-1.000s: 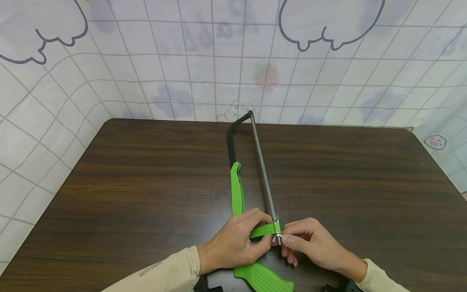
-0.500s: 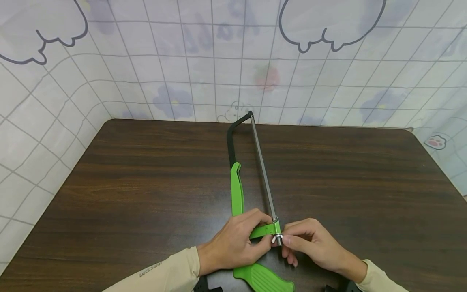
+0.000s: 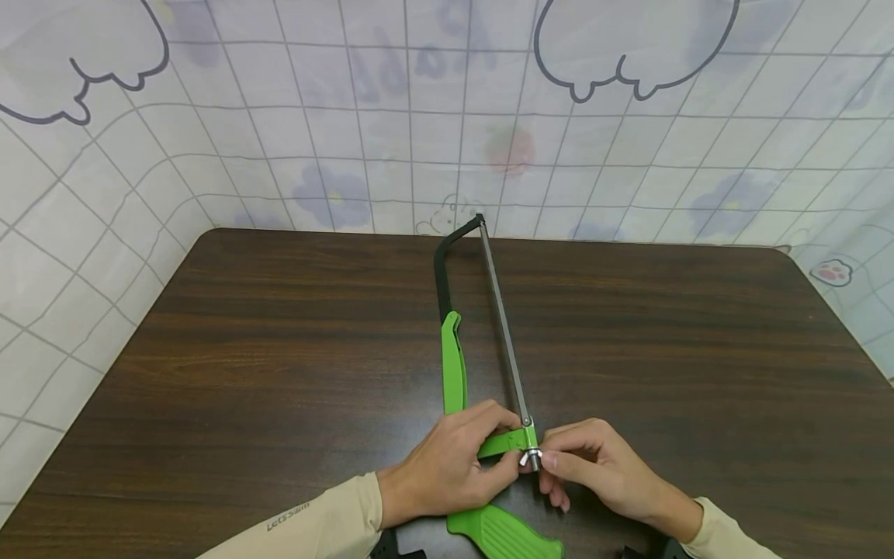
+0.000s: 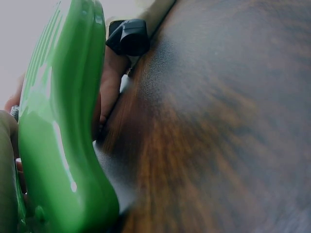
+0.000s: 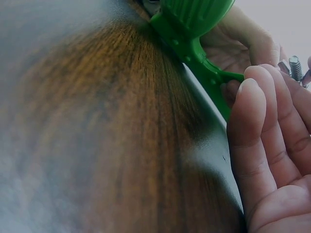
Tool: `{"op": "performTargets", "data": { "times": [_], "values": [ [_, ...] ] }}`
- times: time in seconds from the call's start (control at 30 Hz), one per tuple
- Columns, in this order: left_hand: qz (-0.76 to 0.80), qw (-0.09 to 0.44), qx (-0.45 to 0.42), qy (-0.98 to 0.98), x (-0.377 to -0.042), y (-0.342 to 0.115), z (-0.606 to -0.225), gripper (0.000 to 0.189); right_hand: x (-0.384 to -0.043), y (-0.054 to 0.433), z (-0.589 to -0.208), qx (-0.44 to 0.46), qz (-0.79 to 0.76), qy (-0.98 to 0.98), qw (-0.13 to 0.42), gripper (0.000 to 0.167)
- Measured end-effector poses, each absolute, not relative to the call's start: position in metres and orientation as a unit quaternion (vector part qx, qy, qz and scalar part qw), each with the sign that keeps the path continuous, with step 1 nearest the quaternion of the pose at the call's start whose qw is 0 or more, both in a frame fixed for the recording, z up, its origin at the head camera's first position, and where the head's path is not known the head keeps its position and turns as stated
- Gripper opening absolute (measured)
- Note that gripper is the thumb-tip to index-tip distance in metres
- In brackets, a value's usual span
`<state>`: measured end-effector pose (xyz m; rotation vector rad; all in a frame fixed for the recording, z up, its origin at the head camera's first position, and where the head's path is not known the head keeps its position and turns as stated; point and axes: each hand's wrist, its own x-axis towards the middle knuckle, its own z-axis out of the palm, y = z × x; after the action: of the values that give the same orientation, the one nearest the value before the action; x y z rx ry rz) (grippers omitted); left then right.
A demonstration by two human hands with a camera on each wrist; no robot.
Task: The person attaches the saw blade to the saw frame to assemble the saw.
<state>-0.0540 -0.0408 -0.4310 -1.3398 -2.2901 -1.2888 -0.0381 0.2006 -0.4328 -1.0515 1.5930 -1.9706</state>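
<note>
A hacksaw (image 3: 454, 365) with a green frame and black front bow lies lengthwise on the dark wooden table, its silver blade (image 3: 504, 326) toward the right. My left hand (image 3: 454, 462) grips the green frame by its near crosspiece, thumb and fingers either side. At the blade's near end sits a small metal wing nut (image 3: 531, 456), which my right hand (image 3: 604, 466) pinches at one wing with thumb and index finger. The bolt's threaded end (image 5: 295, 67) shows in the right wrist view. Large in the left wrist view is the ribbed green handle (image 4: 63, 111).
The brown wood-grain table (image 3: 279, 334) reaches back to a white gridded cloth (image 3: 391, 132) with cloud and flower prints. Black wrist camera gear (image 4: 131, 38) sits at the other arm in the left wrist view.
The wing nut's wings show at a slightly different angle than a second ago. Both hands and the hacksaw keep nearly the same place.
</note>
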Motion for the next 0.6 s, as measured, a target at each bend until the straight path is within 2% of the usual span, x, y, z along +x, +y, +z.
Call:
{"op": "performTargets", "data": {
  "times": [0.33, 0.6],
  "values": [
    [-0.434, 0.099, -0.454, -0.771, -0.0546, -0.0407, -0.4317, 0.016, -0.0374, 0.2008, -0.4324, -0.372, -0.703, 0.573, 0.198, 0.033],
    [-0.435, 0.095, -0.457, -0.77, -0.0539, -0.0414, -0.432, 0.016, -0.0341, 0.1986, -0.4274, -0.331, -0.706, 0.586, 0.221, 0.03]
  ]
}}
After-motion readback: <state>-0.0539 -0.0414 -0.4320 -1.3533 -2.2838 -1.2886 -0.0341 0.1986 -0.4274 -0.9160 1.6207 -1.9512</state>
